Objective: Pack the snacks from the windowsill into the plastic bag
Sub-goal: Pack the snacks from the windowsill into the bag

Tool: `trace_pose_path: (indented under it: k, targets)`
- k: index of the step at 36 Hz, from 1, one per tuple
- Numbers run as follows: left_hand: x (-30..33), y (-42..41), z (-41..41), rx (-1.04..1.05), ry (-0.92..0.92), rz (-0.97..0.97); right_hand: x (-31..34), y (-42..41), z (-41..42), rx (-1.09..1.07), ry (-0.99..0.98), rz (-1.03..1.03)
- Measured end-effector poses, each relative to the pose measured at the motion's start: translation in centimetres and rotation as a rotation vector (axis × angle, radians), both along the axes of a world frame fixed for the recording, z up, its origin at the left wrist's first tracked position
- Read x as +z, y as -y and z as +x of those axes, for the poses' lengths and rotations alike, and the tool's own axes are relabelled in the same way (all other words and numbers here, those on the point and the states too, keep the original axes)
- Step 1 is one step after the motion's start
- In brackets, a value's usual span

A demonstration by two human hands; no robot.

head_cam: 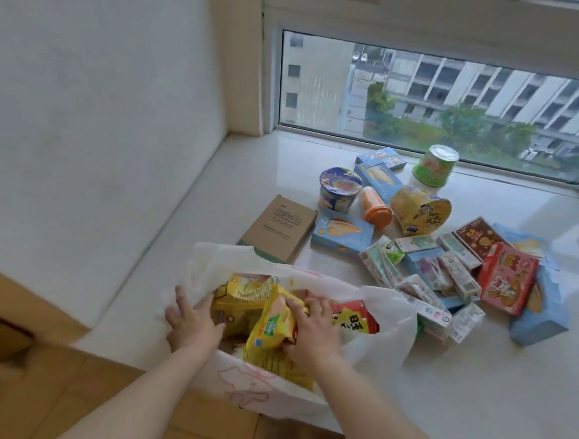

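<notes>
Snacks: right hand [313, 333] grips yellow crinkly packet [273, 328], push it deep while spread left hand [192, 321] holds white plastic bag [386, 326] mouth open.

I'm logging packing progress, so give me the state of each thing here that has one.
plastic bag: open, partly filled
yellow snack packet: gripped by right hand, going in
left hand: on the bag's edge
green cup: upside down
yellow cup: on its side
brown box: closed, flat
</notes>
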State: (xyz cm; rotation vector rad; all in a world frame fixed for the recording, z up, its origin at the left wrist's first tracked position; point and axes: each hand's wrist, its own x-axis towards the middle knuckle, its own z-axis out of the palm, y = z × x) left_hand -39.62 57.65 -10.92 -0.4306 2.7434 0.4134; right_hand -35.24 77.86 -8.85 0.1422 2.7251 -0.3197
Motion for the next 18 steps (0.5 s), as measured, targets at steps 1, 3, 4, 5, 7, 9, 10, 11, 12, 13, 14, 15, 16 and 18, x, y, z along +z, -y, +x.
trace_pose_path:
  k: [1,3,4,5,7,9,10,11,12,13,14,15,16,18]
  targets:
    - [-0.4,0.6,0.3,0.026,0.007,0.047,-0.5,0.1,0.2,0.032,0.034,0.012]
    - [-0.8,1.5,0.6,0.057,0.007,0.102,-0.8,0.4,0.2,0.095,0.053,0.056]
    - [-0.8,1.7,0.7,0.047,-0.014,0.104,-0.6,0.6,0.0,0.128,0.030,0.083]
    - [-0.9,1.9,0.7,0.028,-0.041,0.092,-0.5,0.9,-0.3,0.156,-0.006,0.111]
    - [-0.7,2.1,0.8,0.011,-0.085,0.081,-0.4,1.7,-0.8,0.174,-0.064,0.145]
    - [-0.4,2.4,0.8,0.011,-0.108,0.088,-0.7,2.9,-1.0,0.210,-0.078,0.156]
    - [-0.2,2.6,0.8,0.008,-0.122,0.087,-1.1,3.6,-0.9,0.294,-0.077,0.182]
    - [-0.1,2.8,0.9,-0.001,-0.130,0.086,-1.6,4.2,-0.6,0.399,-0.064,0.217]
    - [0.2,2.9,1.0,-0.022,-0.132,0.081,-2.3,4.6,-0.3,0.486,-0.029,0.248]
    - [0.4,3.0,1.0,-0.046,-0.138,0.083,-2.8,4.8,-0.2,0.519,0.021,0.261]
    - [0.8,3.0,1.1,-0.071,-0.141,0.087,-3.1,4.8,-0.2,0.510,0.062,0.257]
    - [1.3,3.0,1.1,-0.096,-0.147,0.092,-3.2,4.7,-0.5,0.490,0.085,0.246]
    - [1.6,2.9,1.2,-0.120,-0.154,0.087,-3.2,4.6,-0.8,0.481,0.092,0.239]
    - [2.1,2.7,1.3,-0.164,-0.177,0.037,-2.9,4.4,-1.2,0.484,0.101,0.225]
